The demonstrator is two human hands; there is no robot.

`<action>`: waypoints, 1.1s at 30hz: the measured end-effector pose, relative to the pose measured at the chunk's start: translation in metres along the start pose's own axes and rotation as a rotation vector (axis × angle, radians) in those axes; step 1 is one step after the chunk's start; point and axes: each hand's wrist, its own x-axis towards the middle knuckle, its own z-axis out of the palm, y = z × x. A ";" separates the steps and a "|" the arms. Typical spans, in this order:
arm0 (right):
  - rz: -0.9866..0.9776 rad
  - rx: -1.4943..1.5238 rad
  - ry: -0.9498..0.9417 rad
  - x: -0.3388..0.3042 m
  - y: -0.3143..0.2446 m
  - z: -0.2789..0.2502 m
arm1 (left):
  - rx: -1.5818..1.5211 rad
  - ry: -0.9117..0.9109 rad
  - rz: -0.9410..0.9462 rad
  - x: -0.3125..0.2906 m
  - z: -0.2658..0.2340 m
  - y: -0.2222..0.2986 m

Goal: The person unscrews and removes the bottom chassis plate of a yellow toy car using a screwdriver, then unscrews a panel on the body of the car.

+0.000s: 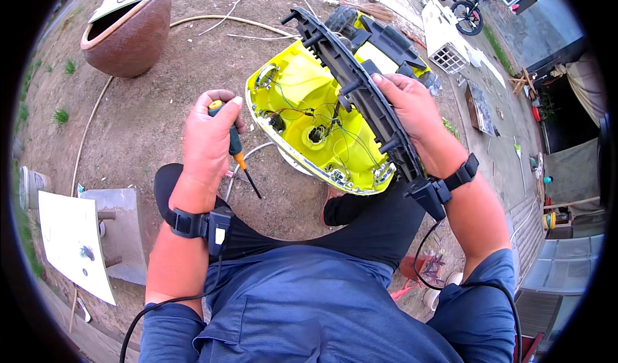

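Note:
My left hand (207, 131) is closed around a screwdriver (235, 143) with a dark green and orange handle, its thin shaft slanting down. To its right, a bright yellow plastic toy car front body (301, 86) lies with its hollow inside facing up, above my knees. Thin coloured wires (308, 112) run between the round light fittings inside it. A long black plastic bumper-like strip (359, 83) with pegs stands along the shell's right edge. My right hand (417, 120) grips that strip, thumb on top; the fingers behind it are hidden.
Beyond the strip sits a yellow and black toy car chassis (389, 44) with wheels. A large brown clay pot (132, 38) stands far left, and a pale hose (219, 18) crosses the dirt. White boards (71, 241) are near left. A bicycle (465, 14) is far right.

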 end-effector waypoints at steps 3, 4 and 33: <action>0.010 -0.045 0.011 0.004 0.003 0.008 | -0.019 -0.074 -0.030 -0.008 0.007 -0.003; 0.009 -0.071 0.015 0.005 0.003 0.009 | -0.013 -0.097 -0.038 -0.009 0.009 -0.005; 0.040 0.032 0.170 0.024 0.012 -0.074 | 0.077 0.096 -0.100 0.023 -0.025 -0.047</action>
